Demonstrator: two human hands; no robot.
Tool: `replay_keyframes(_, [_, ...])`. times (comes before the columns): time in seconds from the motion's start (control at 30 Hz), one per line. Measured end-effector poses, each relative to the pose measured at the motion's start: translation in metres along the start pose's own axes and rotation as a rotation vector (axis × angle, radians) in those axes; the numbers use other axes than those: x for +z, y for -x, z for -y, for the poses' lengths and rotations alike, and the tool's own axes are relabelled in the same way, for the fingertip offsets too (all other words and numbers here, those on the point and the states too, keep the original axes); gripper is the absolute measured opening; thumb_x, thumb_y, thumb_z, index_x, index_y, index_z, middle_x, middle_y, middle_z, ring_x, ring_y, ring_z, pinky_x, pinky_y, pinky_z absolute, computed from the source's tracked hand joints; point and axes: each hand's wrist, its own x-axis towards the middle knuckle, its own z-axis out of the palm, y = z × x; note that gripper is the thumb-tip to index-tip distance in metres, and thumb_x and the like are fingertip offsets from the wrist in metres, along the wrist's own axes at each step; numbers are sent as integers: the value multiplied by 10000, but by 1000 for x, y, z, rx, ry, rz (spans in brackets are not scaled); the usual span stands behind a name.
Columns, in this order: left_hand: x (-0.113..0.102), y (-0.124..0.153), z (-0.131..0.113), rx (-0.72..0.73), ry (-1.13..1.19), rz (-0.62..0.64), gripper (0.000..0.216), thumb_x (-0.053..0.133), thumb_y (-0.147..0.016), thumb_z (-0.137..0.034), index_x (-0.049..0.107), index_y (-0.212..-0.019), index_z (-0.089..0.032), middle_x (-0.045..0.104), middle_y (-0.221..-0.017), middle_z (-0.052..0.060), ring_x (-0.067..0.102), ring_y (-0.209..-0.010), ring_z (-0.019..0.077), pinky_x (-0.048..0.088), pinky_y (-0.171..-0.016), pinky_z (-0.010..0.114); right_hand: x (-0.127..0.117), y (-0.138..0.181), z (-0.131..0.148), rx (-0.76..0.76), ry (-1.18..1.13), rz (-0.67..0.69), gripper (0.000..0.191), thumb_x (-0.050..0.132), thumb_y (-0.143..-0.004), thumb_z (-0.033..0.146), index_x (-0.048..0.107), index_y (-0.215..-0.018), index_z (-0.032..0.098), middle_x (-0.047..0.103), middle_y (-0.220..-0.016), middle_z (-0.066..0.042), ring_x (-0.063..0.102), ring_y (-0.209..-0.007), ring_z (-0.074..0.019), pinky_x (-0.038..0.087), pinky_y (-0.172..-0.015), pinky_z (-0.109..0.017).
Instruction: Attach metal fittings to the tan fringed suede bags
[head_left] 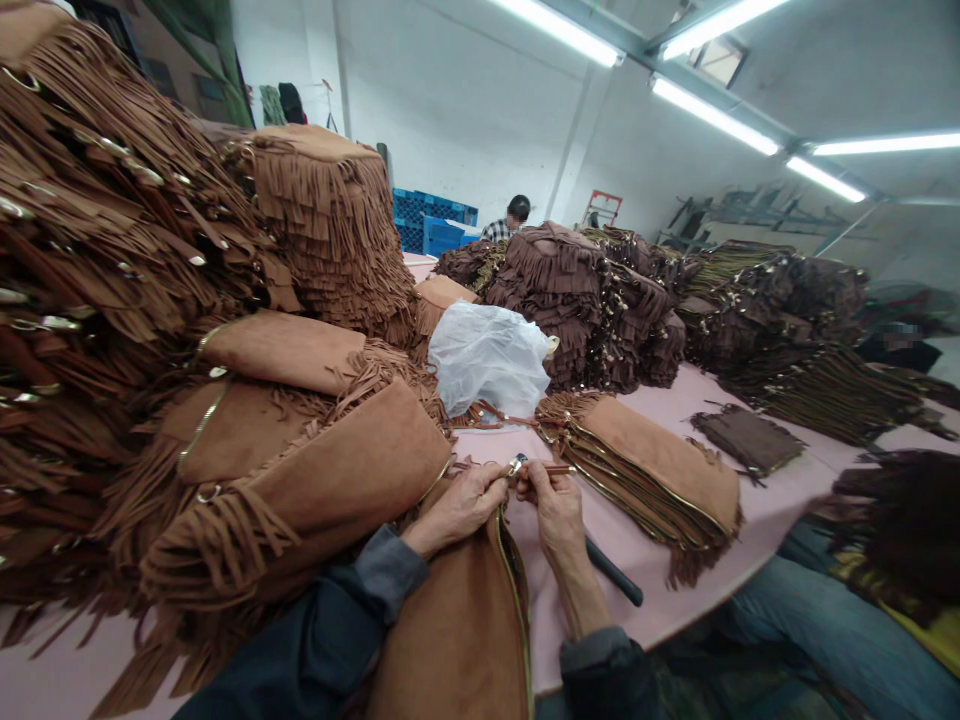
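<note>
The left hand (463, 507) and right hand (553, 508) meet, both pinching the zipper pull (516, 464) of a suede bag (450, 630). Bare pink table (776, 505) lies open at their right.

A crumpled clear plastic bag (489, 358) sits on the pink worktop (772, 505) among fringed suede bags: a tan heap (112, 300) piled high at the left, a dark brown heap (585, 300) behind it. A flat stack of tan bags (645, 470) lies near a single dark pouch (746, 438). Blue crates (435, 225) stand by the far wall, beside a person (510, 218)
</note>
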Motion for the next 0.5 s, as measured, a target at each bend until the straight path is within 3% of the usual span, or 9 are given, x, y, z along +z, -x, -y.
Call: replay_keyframes(0.5, [0, 0, 0, 7, -114, -24, 232, 416, -915, -254, 532, -728, -179, 515, -686, -13, 431, -645, 129, 344, -609, 239, 2, -2, 4, -95, 140, -22, 380, 663, -865, 540, 701, -925, 167, 702, -814, -57, 632, -704, -186, 540, -682, -308])
